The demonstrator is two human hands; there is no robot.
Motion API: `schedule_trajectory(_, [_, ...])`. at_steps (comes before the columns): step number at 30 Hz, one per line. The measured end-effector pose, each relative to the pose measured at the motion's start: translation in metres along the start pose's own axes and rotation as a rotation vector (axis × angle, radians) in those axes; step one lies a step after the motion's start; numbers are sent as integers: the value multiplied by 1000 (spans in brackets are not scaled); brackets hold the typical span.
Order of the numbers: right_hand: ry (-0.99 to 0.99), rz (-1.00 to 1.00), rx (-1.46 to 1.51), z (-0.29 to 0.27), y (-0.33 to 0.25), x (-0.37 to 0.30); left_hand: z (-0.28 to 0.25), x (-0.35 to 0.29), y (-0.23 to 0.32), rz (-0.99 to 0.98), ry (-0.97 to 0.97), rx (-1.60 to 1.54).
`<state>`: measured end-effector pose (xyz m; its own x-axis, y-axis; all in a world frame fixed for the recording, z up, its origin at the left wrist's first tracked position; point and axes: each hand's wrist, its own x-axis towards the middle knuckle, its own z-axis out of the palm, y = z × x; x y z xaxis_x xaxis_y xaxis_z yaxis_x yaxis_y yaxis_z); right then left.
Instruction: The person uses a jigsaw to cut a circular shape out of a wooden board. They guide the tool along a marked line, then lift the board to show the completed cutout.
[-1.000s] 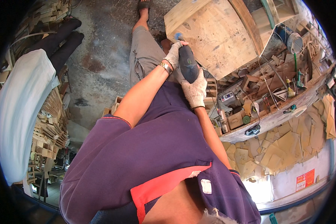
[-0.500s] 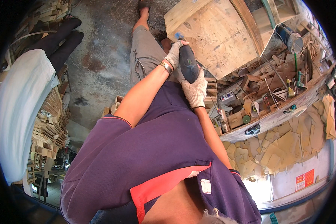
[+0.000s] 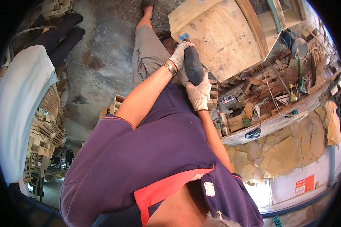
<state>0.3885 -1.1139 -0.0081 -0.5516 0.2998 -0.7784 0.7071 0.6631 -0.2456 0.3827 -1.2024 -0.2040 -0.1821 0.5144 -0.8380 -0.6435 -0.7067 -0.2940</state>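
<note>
Your left hand (image 3: 179, 56), right hand (image 3: 199, 92) (both gloved), fingers wrapped round a dark power tool (image 3: 193, 66), a wooden panel (image 3: 225, 41) lay beyond them.

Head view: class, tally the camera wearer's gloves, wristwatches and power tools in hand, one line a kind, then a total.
Knitted gloves: 2
Metal-banded wristwatch: 1
Black handheld power tool: 1
Total: 4

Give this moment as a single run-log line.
gloved left hand: grips far end of black handheld tool; gloved right hand: grips near end; nearby: wooden panel, cluttered workbench
</note>
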Motion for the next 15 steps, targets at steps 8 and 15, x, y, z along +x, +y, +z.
schedule_trajectory(8, [31, -71, -5, 2, 5, 3, -11, 21, -12, 119, 39, -16])
schedule_trajectory(15, [55, -106, -72, 0, 12, 4, 0, 16, -15, 85, 59, -56])
